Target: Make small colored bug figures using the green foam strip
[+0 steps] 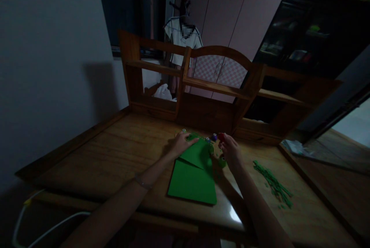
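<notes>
The left hand [181,142] lies flat, fingers spread, on the green paper's [193,174] top corner at its 11 o'clock. The right hand [229,148] pinches a small red piece [221,136] at the paper's 1 o'clock; green strips [273,183] lie at 3 o'clock, well apart.

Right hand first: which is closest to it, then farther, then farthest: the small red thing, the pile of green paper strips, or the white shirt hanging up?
From the right hand:
1. Small red thing, at its fingertips.
2. Pile of green paper strips, to its right on the wooden desk.
3. White hanging shirt, far behind the shelves.

Dim, murky room — glare spot on desk [234,214] edge, warped corners.
</notes>
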`<state>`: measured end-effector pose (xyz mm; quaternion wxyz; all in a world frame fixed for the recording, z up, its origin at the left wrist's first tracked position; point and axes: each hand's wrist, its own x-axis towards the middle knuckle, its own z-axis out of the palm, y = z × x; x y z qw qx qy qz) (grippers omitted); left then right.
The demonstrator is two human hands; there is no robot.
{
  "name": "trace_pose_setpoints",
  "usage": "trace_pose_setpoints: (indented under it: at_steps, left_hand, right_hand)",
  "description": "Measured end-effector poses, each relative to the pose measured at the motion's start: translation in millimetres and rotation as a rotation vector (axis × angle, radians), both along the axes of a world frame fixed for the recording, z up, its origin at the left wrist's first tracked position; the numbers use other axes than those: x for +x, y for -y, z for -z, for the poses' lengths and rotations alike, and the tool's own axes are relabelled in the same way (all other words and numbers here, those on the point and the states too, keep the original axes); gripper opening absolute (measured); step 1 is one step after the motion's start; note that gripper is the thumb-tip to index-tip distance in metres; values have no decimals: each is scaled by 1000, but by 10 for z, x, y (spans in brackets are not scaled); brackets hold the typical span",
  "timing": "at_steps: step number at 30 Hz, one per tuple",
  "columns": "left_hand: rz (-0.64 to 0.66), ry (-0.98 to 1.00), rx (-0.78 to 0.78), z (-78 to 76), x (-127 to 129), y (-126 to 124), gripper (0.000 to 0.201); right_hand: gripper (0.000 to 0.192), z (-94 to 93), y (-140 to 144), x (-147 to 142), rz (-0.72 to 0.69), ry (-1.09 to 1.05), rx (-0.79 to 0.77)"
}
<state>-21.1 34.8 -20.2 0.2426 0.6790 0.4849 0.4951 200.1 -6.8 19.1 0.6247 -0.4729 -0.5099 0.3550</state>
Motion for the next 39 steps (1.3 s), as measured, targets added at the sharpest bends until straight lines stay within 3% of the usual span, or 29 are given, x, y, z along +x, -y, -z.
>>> trace_pose_setpoints:
  at_steps: [4,9,16,24,39]
  left_hand:
    - [-174,-198,355,-147,41,140,42]
    - [-38,-328,551,-330,89,341,30]
    - [69,-429,624,-338,115,387,26]
    - [86,-465,633,-320,100,364,23]
    - [76,-582,693,-326,62,378,21]
  right_hand:
    - [39,96,-60,-59,-182,-202,-104]
    - [35,146,-10,-161,-273,-157,-167]
    - [41,65,83,-240,-296,20,-183]
    - [35,67,94,-247,-322,32,-133]
    - [33,107,88,-245,-355,16,-173]
